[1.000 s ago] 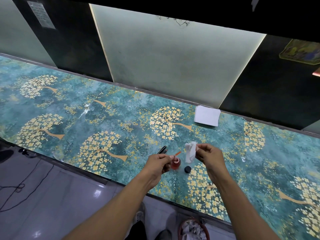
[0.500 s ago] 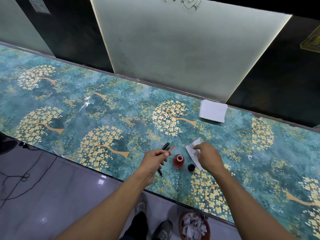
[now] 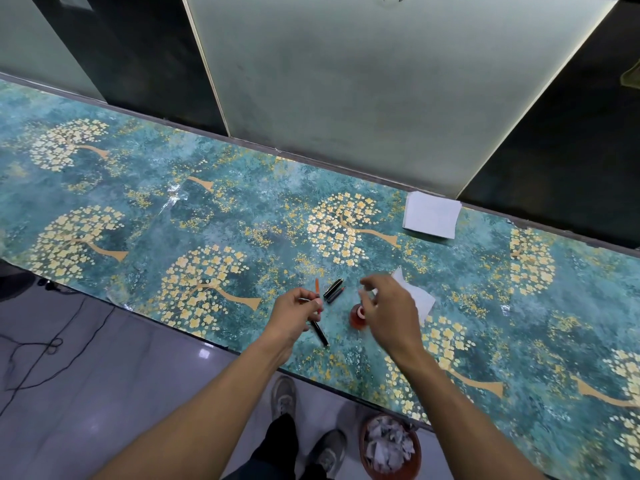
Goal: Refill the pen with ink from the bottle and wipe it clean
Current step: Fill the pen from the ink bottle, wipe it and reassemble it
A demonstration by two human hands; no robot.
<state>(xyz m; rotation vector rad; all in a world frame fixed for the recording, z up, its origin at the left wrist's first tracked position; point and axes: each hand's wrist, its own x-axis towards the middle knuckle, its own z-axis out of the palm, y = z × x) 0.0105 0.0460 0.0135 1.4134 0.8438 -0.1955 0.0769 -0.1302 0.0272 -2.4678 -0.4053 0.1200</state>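
My left hand point(image 3: 294, 311) grips a thin black pen point(image 3: 319, 332) with an orange tip point(image 3: 317, 286), held just above the table near its front edge. A small open bottle of red ink point(image 3: 357, 315) stands to the right of the pen. My right hand point(image 3: 388, 311) hovers over the bottle with loosely curled fingers that hold nothing. A used white tissue point(image 3: 420, 299) lies on the table behind my right hand, partly hidden by it. Black pen parts point(image 3: 333, 290) lie between my two hands. The bottle's cap is hidden.
A stack of white tissues point(image 3: 431, 220) sits at the back edge of the teal patterned table point(image 3: 207, 220). A brown waste basket point(image 3: 389, 448) with crumpled tissues stands on the floor below the table edge, beside my shoes. Cables lie on the floor at left.
My right hand has let go of the tissue, which now lies on the table, and has moved left over the ink bottle. My left hand has shifted left with the pen.
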